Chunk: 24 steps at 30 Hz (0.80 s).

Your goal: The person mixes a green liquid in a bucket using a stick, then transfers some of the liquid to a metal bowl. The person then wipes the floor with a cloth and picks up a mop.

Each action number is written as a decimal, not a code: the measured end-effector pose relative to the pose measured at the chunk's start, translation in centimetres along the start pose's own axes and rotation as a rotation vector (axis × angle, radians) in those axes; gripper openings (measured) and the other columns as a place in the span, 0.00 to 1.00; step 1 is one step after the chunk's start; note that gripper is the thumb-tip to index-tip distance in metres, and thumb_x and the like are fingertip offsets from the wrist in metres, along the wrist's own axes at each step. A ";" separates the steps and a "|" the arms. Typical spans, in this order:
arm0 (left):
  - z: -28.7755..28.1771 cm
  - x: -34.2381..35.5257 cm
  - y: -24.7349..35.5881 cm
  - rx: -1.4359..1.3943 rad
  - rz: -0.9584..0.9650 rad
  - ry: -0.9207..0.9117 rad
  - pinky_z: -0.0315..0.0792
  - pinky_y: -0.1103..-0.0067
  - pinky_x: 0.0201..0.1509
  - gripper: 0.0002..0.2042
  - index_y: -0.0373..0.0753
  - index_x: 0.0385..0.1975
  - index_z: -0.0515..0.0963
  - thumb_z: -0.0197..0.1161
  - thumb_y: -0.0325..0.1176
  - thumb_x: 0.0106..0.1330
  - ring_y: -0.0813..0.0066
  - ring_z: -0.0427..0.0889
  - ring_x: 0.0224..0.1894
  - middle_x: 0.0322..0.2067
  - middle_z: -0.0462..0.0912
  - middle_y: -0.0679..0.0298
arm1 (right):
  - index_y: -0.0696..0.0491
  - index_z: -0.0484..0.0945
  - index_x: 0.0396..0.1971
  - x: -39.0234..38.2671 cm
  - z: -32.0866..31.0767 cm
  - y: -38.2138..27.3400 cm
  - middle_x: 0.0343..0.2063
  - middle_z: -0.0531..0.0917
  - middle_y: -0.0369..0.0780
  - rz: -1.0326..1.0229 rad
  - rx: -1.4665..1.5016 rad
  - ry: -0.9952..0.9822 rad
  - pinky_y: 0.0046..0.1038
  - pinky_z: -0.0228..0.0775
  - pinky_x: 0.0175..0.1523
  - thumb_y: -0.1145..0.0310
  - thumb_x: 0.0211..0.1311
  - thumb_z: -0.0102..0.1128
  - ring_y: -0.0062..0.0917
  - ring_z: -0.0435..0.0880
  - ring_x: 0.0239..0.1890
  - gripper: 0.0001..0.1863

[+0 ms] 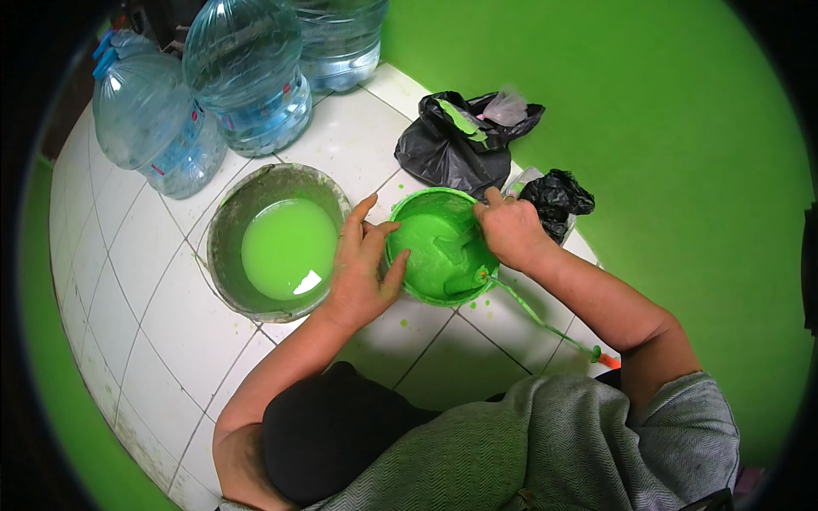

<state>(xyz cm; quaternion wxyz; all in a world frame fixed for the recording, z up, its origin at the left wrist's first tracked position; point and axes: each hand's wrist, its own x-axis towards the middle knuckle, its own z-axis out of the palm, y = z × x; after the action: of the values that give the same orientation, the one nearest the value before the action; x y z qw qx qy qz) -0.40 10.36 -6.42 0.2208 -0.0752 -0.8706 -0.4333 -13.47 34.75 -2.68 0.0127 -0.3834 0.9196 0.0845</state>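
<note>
The paint-coated bucket (443, 203), on white floor tiles (349, 136) before us, contains green paint (426, 266); a roller frame (530, 311) crosses its rim. Our right hand (516, 235) grips the right rim; our left hand (362, 266) spreads loose fingers at the left, contact uncertain. We judge this to be steadying; tilting would call for firmer left support. Leftward stands a grimy tub (228, 279).

We've got glare on the liquid (285, 243) left of the green bucket (452, 206), soft shadow on tiles (460, 349) below it. Fisheye warps them well left of it.
</note>
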 end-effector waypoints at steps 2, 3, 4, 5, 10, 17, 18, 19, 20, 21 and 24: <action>-0.3 0.2 0.0 0.016 0.012 0.022 0.70 0.66 0.58 0.19 0.33 0.51 0.77 0.71 0.27 0.60 0.56 0.73 0.50 0.67 0.63 0.43 | 0.57 0.81 0.35 -0.3 0.3 -0.1 0.39 0.78 0.49 0.004 -0.005 0.015 0.44 0.77 0.42 0.71 0.53 0.62 0.45 0.85 0.37 0.09; -0.4 0.5 -0.1 0.033 0.031 0.037 0.71 0.66 0.56 0.19 0.32 0.51 0.77 0.70 0.27 0.60 0.57 0.73 0.47 0.67 0.63 0.42 | 0.57 0.81 0.35 -0.3 0.2 0.0 0.39 0.78 0.49 -0.005 -0.013 0.029 0.44 0.77 0.42 0.71 0.53 0.63 0.45 0.84 0.38 0.10; -0.6 0.7 -0.2 0.049 0.049 0.050 0.72 0.65 0.55 0.19 0.31 0.51 0.77 0.70 0.26 0.59 0.58 0.74 0.44 0.67 0.63 0.42 | 0.56 0.80 0.35 -0.4 0.2 0.0 0.39 0.78 0.49 -0.014 -0.022 0.040 0.44 0.77 0.42 0.71 0.53 0.64 0.45 0.84 0.39 0.10; -0.8 0.8 -0.2 0.048 0.037 0.061 0.72 0.65 0.55 0.19 0.32 0.51 0.77 0.70 0.26 0.59 0.57 0.74 0.45 0.67 0.64 0.42 | 0.56 0.80 0.35 -0.4 0.1 0.0 0.39 0.78 0.48 -0.023 -0.030 0.052 0.44 0.77 0.42 0.70 0.53 0.64 0.45 0.84 0.39 0.10; -3.8 1.7 -1.3 0.200 0.036 0.204 0.71 0.65 0.59 0.18 0.33 0.51 0.78 0.69 0.27 0.60 0.52 0.76 0.52 0.66 0.66 0.41 | 0.55 0.81 0.39 -0.6 -2.2 -1.6 0.39 0.77 0.46 -0.007 0.148 0.185 0.42 0.77 0.42 0.69 0.54 0.70 0.42 0.83 0.38 0.13; -11.2 1.4 -6.0 0.451 -0.107 0.537 0.69 0.62 0.64 0.19 0.33 0.53 0.77 0.70 0.32 0.64 0.47 0.71 0.64 0.65 0.66 0.42 | 0.55 0.82 0.45 -1.9 -6.0 -4.3 0.43 0.78 0.47 -0.046 0.502 -0.064 0.45 0.77 0.46 0.65 0.60 0.69 0.47 0.83 0.40 0.16; -12.3 0.7 -7.0 0.461 -0.162 0.580 0.69 0.62 0.65 0.21 0.32 0.54 0.76 0.71 0.33 0.64 0.47 0.70 0.64 0.65 0.66 0.42 | 0.54 0.82 0.45 -1.9 -6.0 -4.4 0.45 0.78 0.48 -0.081 0.467 -0.110 0.46 0.77 0.47 0.64 0.60 0.68 0.49 0.84 0.42 0.16; -13.3 0.0 -8.2 0.472 -0.217 0.626 0.69 0.62 0.65 0.23 0.30 0.56 0.75 0.71 0.34 0.64 0.46 0.69 0.65 0.65 0.66 0.41 | 0.54 0.82 0.45 -1.9 -6.2 -4.6 0.44 0.78 0.48 -0.091 0.475 -0.125 0.46 0.77 0.47 0.64 0.61 0.68 0.49 0.84 0.42 0.15; -14.2 -0.9 -9.5 0.482 -0.273 0.674 0.68 0.62 0.66 0.25 0.29 0.57 0.73 0.72 0.35 0.64 0.46 0.68 0.65 0.64 0.66 0.41 | 0.55 0.82 0.46 -1.9 -6.3 -4.7 0.44 0.78 0.48 -0.102 0.481 -0.141 0.46 0.77 0.47 0.64 0.61 0.67 0.49 0.83 0.42 0.15; -15.2 -2.0 -10.9 0.527 -0.340 0.683 0.68 0.62 0.65 0.28 0.27 0.57 0.72 0.73 0.38 0.64 0.46 0.69 0.64 0.63 0.67 0.41 | 0.55 0.82 0.46 -1.8 -6.5 -4.8 0.44 0.78 0.48 -0.112 0.488 -0.156 0.46 0.77 0.47 0.64 0.61 0.67 0.49 0.83 0.43 0.15; -17.2 -4.8 -14.3 0.615 -0.592 0.657 0.70 0.63 0.61 0.39 0.20 0.58 0.68 0.75 0.49 0.61 0.47 0.70 0.60 0.58 0.68 0.39 | 0.55 0.82 0.45 -1.9 -7.7 -4.9 0.43 0.78 0.48 -0.127 0.529 -0.158 0.45 0.76 0.47 0.65 0.61 0.68 0.48 0.83 0.42 0.15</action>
<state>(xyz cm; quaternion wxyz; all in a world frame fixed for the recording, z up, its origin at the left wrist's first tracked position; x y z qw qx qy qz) 4.75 -11.64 -9.82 0.3621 0.3810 -0.8262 -0.2028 -8.38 31.38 4.37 0.1894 -0.4158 0.8799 -0.1300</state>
